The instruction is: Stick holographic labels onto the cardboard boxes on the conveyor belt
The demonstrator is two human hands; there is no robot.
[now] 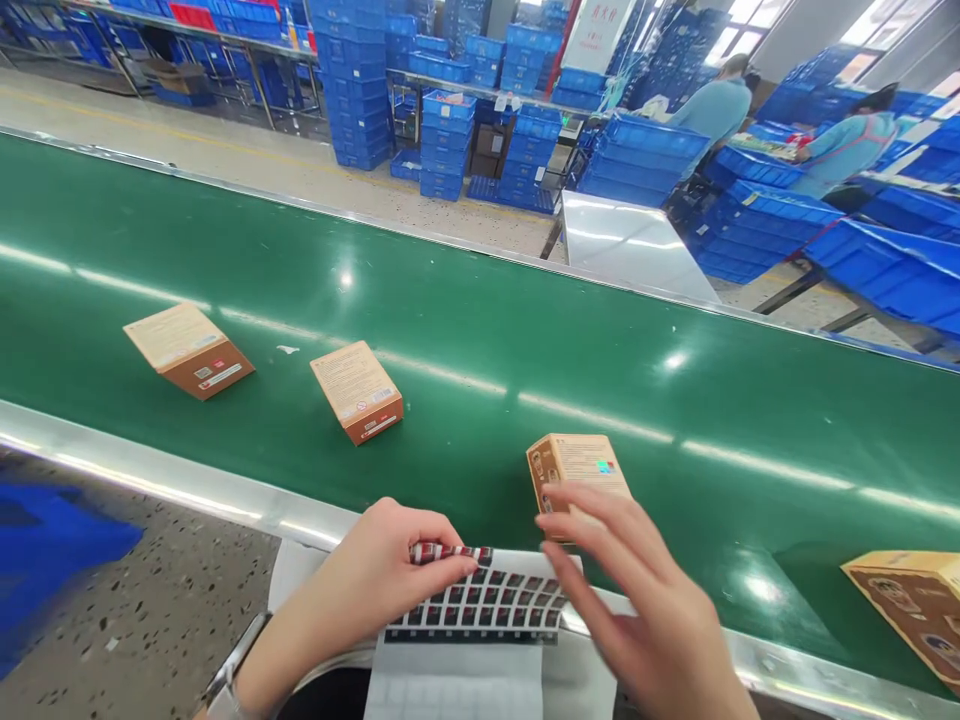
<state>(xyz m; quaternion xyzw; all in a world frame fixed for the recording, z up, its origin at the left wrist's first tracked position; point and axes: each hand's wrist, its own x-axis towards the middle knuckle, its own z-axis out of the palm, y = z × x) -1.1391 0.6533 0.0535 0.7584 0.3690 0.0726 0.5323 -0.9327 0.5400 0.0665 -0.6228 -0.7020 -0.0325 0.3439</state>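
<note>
My left hand pinches the top edge of a sticker sheet, which has rows of small dark red and black labels on white backing. The sheet curls at its top, and its pale backing hangs down toward my lap. My right hand has its fingers spread, just over the near side of a brown and cream box. I cannot tell whether the fingertips touch this box. A shiny, rainbow-coloured sticker shows on its cream face. The box's lower part is hidden behind my fingers.
Similar boxes lie on the green conveyor belt: one far left, one left of centre, one at the right edge. A metal rail runs along the near side. Beyond are stacked blue crates and two people.
</note>
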